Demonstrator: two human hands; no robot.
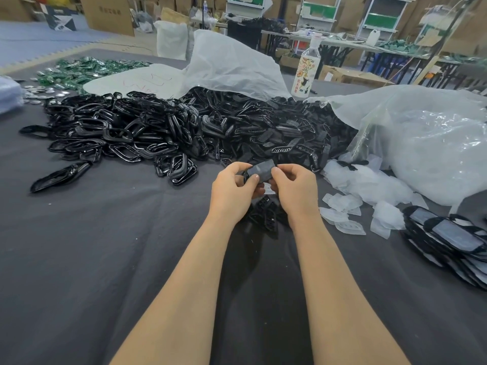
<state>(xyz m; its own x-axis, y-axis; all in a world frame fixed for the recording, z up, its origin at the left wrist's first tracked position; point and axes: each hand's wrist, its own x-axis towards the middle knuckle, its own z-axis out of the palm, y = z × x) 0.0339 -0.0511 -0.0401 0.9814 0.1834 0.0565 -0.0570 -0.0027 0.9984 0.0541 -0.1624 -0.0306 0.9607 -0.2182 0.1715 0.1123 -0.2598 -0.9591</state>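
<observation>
Both my hands hold one small black plastic shell above the dark cloth. My left hand grips its left end, thumb on the near edge. My right hand pinches its right end with curled fingers. A clear film piece shows just under the shell between my hands. Below my hands a few black button-frame parts lie on the cloth.
A big heap of black frames and black button plates spreads across the dark cloth-covered table. Translucent pads and a clear bag lie right, assembled pieces far right. A bottle and green circuit boards sit behind.
</observation>
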